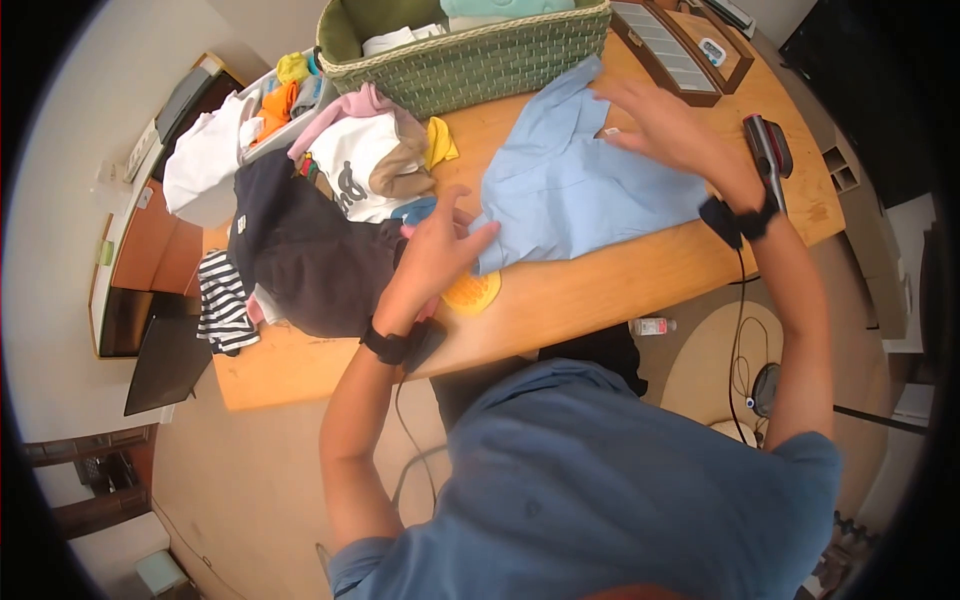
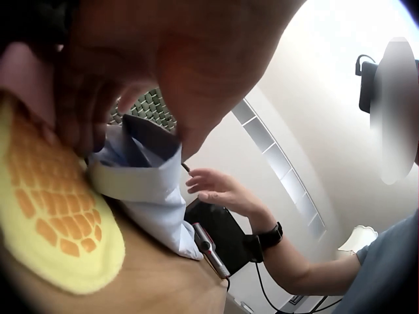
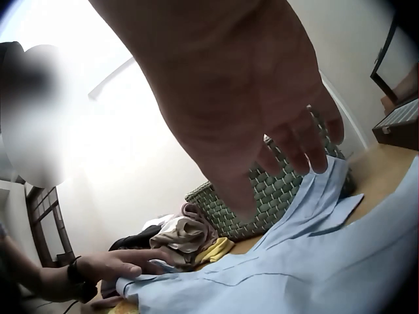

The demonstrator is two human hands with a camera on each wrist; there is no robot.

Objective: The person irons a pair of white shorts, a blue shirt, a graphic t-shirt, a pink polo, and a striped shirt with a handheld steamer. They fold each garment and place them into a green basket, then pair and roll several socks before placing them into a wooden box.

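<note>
Left of the left hand (image 1: pixel 436 254), its thumb and fingers held apart, a dark garment (image 1: pixel 310 255) is heaped. Between it and the loosely spread right hand (image 1: pixel 664 124), a light-blue shirt (image 1: pixel 570 190) is laid; its edge could be bunched by an uneven push.

Verify your count: one table (image 1: pixel 560 298), one basket (image 1: pixel 470 85), one white bin (image 1: pixel 288 140), one case (image 1: pixel 668 45), one bottle (image 1: pixel 653 326), one light-blue shirt (image 1: pixel 575 180), one striped garment (image 1: pixel 222 300), two wristbands (image 1: pixel 383 345). Your hands number two: one left hand (image 1: pixel 440 250), one right hand (image 1: pixel 665 120). Heaped garments (image 1: pixel 320 245) overlap; you cannot read an exact count.
</note>
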